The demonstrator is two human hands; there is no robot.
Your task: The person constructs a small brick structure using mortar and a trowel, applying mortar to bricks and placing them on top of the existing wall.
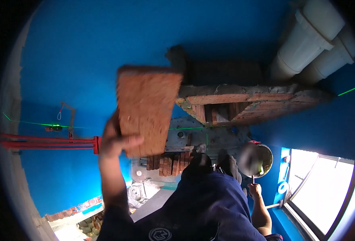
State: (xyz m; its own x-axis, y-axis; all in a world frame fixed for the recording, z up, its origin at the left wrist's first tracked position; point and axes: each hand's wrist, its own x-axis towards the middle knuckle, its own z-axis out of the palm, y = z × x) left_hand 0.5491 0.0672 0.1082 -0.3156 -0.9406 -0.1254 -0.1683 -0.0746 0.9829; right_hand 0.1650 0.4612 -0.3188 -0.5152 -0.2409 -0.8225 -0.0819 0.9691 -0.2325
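My left hand grips a flat red-brown brick, held up left of centre with its broad face toward me. My right hand is closed round the handle of a tool, seemingly a trowel, whose blade is over or in a round bucket; how deep it sits I cannot tell. Beyond the held brick stands a brick structure with a square opening and rough mortar along its edge. A stack of bricks lies below, beside my feet.
Large white pipes stand at upper right against blue walls. A bright window is at lower right. Red bars with a level-like device and green laser lines are at left. A grey board lies beside my legs.
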